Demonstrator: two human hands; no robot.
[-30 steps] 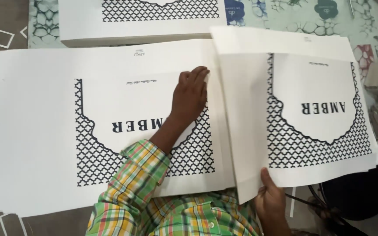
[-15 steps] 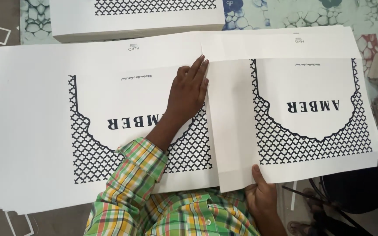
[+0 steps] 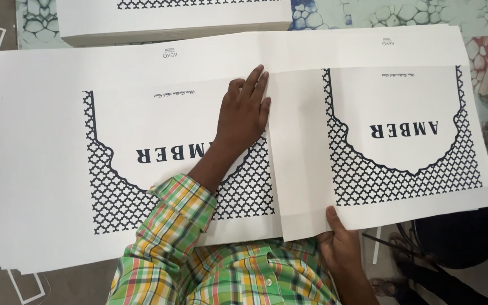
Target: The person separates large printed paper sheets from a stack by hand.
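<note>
Shifted since the earlier frames: right-hand printed sheet (image 3: 379,141), carried leftward and squared up, its left edge now overlapping the sheet beneath; that suggests the top sheet is being drawn across the pile. Left hand (image 3: 244,113): flat, fingers together and extended, palm pressing the left printed sheet (image 3: 114,169) just beside the overlap, holding nothing. Right hand (image 3: 340,245): pinching the near edge of the right-hand sheet, thumb on top, fingers hidden under the paper. Stack of white sheets (image 3: 29,237): spread wide under both, reaching the left edge of view. Second pile (image 3: 170,25): close behind, leaving little room beyond. Patterned table cover (image 3: 425,14): bare only at the far right corner. Checked sleeve (image 3: 170,226): over the near edge.
</note>
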